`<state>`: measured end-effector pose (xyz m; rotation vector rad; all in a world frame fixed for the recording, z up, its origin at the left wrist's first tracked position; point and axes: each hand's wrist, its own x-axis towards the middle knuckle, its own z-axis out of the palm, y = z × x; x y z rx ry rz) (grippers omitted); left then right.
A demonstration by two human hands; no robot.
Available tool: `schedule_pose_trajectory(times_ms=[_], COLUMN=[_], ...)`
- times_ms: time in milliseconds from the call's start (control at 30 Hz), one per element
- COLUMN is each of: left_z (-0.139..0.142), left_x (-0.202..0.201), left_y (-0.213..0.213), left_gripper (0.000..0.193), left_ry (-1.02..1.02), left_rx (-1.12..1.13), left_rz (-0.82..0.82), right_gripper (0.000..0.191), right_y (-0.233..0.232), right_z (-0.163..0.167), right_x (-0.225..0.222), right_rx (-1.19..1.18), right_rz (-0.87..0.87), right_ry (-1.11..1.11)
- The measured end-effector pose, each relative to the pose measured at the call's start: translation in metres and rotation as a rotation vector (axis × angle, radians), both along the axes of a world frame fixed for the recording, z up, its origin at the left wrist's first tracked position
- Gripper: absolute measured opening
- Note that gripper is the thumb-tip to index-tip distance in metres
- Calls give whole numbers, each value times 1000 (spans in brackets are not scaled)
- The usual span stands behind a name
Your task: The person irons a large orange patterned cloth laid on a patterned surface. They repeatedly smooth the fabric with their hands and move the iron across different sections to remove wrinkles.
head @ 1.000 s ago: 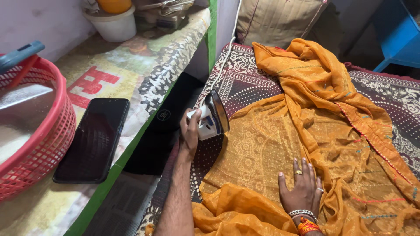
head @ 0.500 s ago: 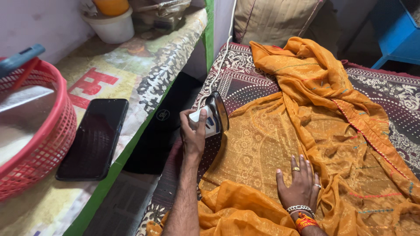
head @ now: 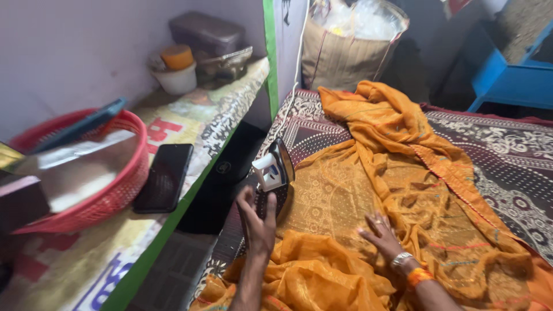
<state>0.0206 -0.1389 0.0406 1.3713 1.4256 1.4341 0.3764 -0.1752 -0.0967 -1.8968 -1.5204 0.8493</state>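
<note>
Left hand (head: 257, 216), fingers spread, hovers just below the upright electric iron (head: 275, 171). Right hand (head: 380, 233), fingers apart, presses flat on the orange fabric (head: 368, 190).

Pale lilac wall (head: 75, 52), green-edged shelf (head: 173, 213), blue stool (head: 507, 78), patterned bedspread (head: 507, 167).

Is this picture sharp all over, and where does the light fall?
Head view: soft daylight on the orange cloth; the iron and phone are fairly crisp, the left hand slightly smeared, the red basket and near corner blurred, the blue stool dim.
</note>
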Motion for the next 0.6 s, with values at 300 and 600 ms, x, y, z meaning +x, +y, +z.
schedule_pose_trajectory(times_ms=[300,600], left_z=[-63,-37], left_x=[-8,7], left_y=[-63,-120], left_gripper=[113,54], left_ry=[693,380], left_rx=[-397,-298], left_rz=[-170,-629], right_gripper=[67,60], right_y=[-196,-251], right_z=[11,42], right_x=[23,17], right_rx=[199,213], right_rz=[279,-62], right_ry=[-217,-3])
